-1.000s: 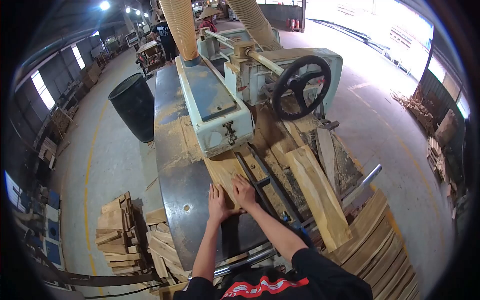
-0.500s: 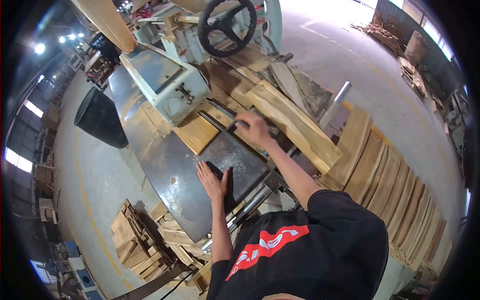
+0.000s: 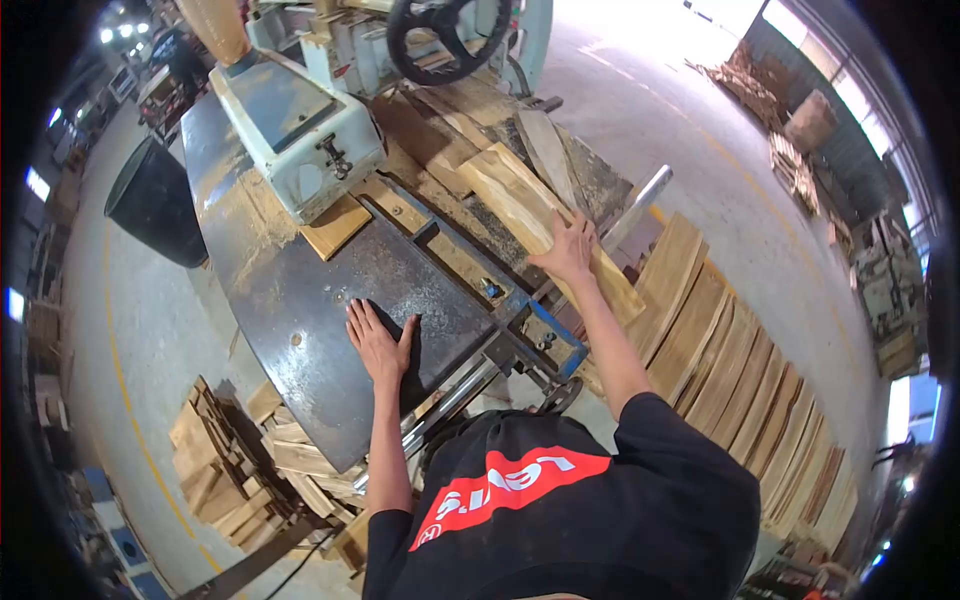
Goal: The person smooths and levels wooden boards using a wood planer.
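My left hand [image 3: 380, 345] lies flat on the dark metal saw table [image 3: 300, 385], its fingers spread and nothing in it. My right hand [image 3: 568, 252] is across a long, pale-edged wooden board [image 3: 515, 195] lying to the right of the table, with thumb and fingers at its two sides. Between the hands runs a metal guide fence [image 3: 455, 255] with blue edges. Ahead, a short end of another wooden board [image 3: 336, 228] sticks out from under the machine's white-green housing [image 3: 300, 145]; the rest of it is hidden.
Several boards [image 3: 720, 345] stand stacked at the right. Offcuts [image 3: 215, 460] are piled below the table's left side. A dark bin [image 3: 155, 205] stands at the far left, and a black handwheel [image 3: 447, 38] is on the machine. A metal bar [image 3: 640, 205] juts out beyond the long board.
My right hand has moved right, from beside the fence onto the long board. The board under the housing shows a shorter end now. My left hand stays flat on the table.
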Action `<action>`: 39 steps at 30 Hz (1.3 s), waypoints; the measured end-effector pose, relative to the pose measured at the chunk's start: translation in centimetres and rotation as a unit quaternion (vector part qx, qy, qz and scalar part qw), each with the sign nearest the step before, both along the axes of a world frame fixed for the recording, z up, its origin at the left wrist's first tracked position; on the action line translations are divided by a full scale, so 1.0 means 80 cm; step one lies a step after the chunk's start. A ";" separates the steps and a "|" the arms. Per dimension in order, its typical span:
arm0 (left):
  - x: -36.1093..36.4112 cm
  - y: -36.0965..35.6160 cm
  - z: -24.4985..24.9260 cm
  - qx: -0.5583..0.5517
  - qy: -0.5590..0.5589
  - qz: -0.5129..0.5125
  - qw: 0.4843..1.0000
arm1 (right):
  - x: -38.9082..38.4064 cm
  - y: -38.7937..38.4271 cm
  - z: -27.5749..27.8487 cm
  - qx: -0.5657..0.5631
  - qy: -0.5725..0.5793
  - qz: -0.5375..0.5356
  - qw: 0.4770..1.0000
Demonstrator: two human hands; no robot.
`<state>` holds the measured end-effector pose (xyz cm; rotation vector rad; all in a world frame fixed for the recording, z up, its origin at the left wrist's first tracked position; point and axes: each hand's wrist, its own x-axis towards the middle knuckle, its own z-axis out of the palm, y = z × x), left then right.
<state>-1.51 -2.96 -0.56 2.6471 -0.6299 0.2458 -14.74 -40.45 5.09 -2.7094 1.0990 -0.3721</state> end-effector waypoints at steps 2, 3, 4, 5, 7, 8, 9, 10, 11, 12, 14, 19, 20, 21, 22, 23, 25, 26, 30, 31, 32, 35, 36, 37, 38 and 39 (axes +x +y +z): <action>-0.002 -0.001 0.000 -0.002 0.000 0.004 1.000 | 0.010 0.000 0.011 0.043 0.018 -0.007 0.999; -0.002 0.000 0.000 -0.002 -0.002 0.005 1.000 | 0.016 -0.001 0.016 0.066 0.026 -0.013 0.997; -0.001 0.000 0.000 -0.001 -0.006 0.004 1.000 | 0.022 -0.004 0.017 0.055 0.027 -0.010 0.998; -0.001 0.002 0.000 -0.002 -0.005 0.004 1.000 | 0.027 -0.007 0.020 0.073 0.017 -0.004 0.997; -0.001 0.002 0.002 -0.006 -0.003 0.004 1.000 | 0.038 -0.010 0.033 0.109 -0.002 0.009 0.994; -0.001 0.001 0.001 -0.010 -0.008 0.005 1.000 | 0.044 -0.010 0.037 0.225 -0.080 0.025 0.971; 0.000 0.001 0.001 -0.012 -0.010 0.006 1.000 | 0.049 -0.004 0.041 0.339 -0.153 0.039 0.927; -0.001 0.002 0.000 -0.013 -0.012 0.005 1.000 | 0.051 0.002 0.044 0.449 -0.222 0.050 0.864; -0.002 0.003 -0.001 -0.013 -0.012 0.007 1.000 | 0.050 0.008 0.047 0.549 -0.220 0.052 0.804; -0.001 0.003 -0.001 -0.012 -0.013 0.007 1.000 | 0.047 0.016 0.057 0.642 -0.217 0.051 0.734; 0.000 0.003 -0.006 -0.020 -0.022 0.005 1.000 | 0.045 0.055 0.080 0.786 -0.254 0.080 0.558; 0.003 0.009 -0.014 -0.109 -0.033 -0.020 0.993 | 0.046 0.155 0.105 0.858 -0.319 0.160 0.368; 0.006 0.013 -0.017 -0.157 -0.015 -0.041 0.987 | 0.044 0.170 0.106 0.868 -0.327 0.155 0.341; 0.006 0.017 -0.012 -0.204 0.005 -0.062 0.977 | 0.043 0.180 0.101 0.877 -0.321 0.152 0.324; -0.003 0.018 -0.010 -0.337 0.104 -0.049 0.935 | 0.042 0.190 0.095 0.885 -0.317 0.149 0.307; -0.013 0.016 -0.008 -0.423 0.177 -0.054 0.887 | 0.043 0.195 0.091 0.892 -0.315 0.148 0.290; -0.033 0.014 -0.008 -0.571 0.319 -0.065 0.754 | 0.051 0.193 0.073 0.871 -0.294 0.200 0.339; -0.055 0.017 0.023 -0.585 0.461 -0.070 0.664 | 0.061 0.189 0.053 0.875 -0.278 0.179 0.354; -0.113 0.018 0.056 -0.555 0.606 0.000 0.570 | 0.060 0.200 0.035 0.829 -0.237 0.140 0.486; -0.119 0.020 0.060 -0.567 0.590 0.028 0.574 | 0.067 0.198 0.020 0.824 -0.225 0.153 0.497; -0.124 0.026 0.068 -0.577 0.580 0.043 0.574 | 0.072 0.188 0.006 0.807 -0.201 0.185 0.524; -0.140 0.040 0.039 -0.628 0.471 0.087 0.613 | 0.040 0.175 0.070 0.758 -0.194 0.248 0.572; -0.139 0.054 0.010 -0.650 0.419 0.089 0.628 | 0.035 0.156 0.067 0.707 -0.197 0.260 0.627; -0.148 0.051 0.042 -0.669 0.392 0.119 0.620 | 0.035 0.137 0.048 0.586 -0.222 0.262 0.734; -0.146 0.074 0.029 -0.631 0.371 0.164 0.662 | 0.029 0.113 0.035 0.424 -0.203 0.223 0.854; -0.145 0.095 0.024 -0.623 0.338 0.194 0.678 | 0.012 0.096 0.033 0.241 -0.164 0.188 0.938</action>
